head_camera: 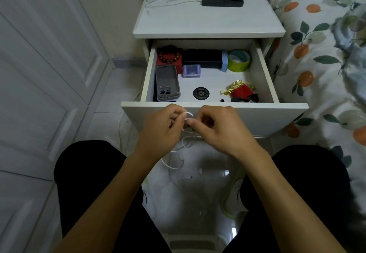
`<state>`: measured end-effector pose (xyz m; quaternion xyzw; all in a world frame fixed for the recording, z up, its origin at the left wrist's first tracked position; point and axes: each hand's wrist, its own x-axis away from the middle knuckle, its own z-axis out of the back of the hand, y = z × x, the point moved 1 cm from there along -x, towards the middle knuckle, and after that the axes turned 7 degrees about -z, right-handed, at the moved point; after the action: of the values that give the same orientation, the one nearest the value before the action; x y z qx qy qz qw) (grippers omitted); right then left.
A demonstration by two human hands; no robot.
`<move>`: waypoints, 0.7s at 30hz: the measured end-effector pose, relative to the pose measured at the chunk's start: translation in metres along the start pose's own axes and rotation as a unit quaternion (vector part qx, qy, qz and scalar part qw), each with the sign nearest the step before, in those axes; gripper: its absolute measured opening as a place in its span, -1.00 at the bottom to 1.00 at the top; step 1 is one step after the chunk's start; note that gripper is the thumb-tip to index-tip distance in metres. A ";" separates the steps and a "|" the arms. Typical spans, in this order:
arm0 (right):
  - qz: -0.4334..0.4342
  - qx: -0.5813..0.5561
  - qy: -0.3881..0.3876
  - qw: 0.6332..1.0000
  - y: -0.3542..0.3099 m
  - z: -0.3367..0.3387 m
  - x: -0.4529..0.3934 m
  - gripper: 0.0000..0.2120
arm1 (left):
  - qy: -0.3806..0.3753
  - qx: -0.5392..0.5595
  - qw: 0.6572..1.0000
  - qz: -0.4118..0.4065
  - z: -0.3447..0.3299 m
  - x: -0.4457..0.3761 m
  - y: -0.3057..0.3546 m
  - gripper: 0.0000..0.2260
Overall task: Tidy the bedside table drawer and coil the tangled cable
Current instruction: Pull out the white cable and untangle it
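Both hands — left hand [160, 128] and right hand [213, 128] — are pinching the thin white tangled cable [178, 153], fingers curled on it, just before the open white wooden drawer [257, 116].

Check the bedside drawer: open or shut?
Open. The drawer is pulled well out from under the tabletop, its contents exposed, like the tape roll.

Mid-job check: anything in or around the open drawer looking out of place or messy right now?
Yes. The white cable, pinched by the left hand and the right hand, hangs in loose tangles below them. In the drawer, the red pouch lies slumped near the front right corner.
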<state>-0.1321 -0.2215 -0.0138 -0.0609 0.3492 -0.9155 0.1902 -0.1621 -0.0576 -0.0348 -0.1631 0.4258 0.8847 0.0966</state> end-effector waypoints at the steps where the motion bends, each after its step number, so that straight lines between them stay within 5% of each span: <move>1: 0.007 -0.009 0.003 1.000 -0.002 0.001 -0.001 -0.74 | 0.004 0.013 1.000 0.007 0.000 0.000 0.000 -0.92; 5: -0.129 -0.199 0.106 0.966 0.019 0.009 0.001 -0.77 | 0.039 0.032 0.995 0.085 0.008 0.001 -0.013 -0.90; 9: -0.076 0.057 0.013 0.995 0.009 -0.009 -0.004 -0.88 | -0.007 0.001 0.998 0.055 0.001 -0.002 -0.007 -0.92; 15: -0.042 0.090 -0.052 0.994 -0.006 -0.012 -0.012 -0.64 | 0.019 0.032 0.995 0.090 0.001 0.000 -0.005 -0.91; 21: -0.107 0.069 0.129 0.983 0.029 0.011 -0.004 -0.80 | 0.038 -0.001 0.995 0.096 0.011 -0.002 -0.019 -0.92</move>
<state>-0.1163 -0.2465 -0.0243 0.0338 0.2979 -0.9528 0.0482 -0.1563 -0.0373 -0.0412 -0.1555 0.4420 0.8834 -0.0050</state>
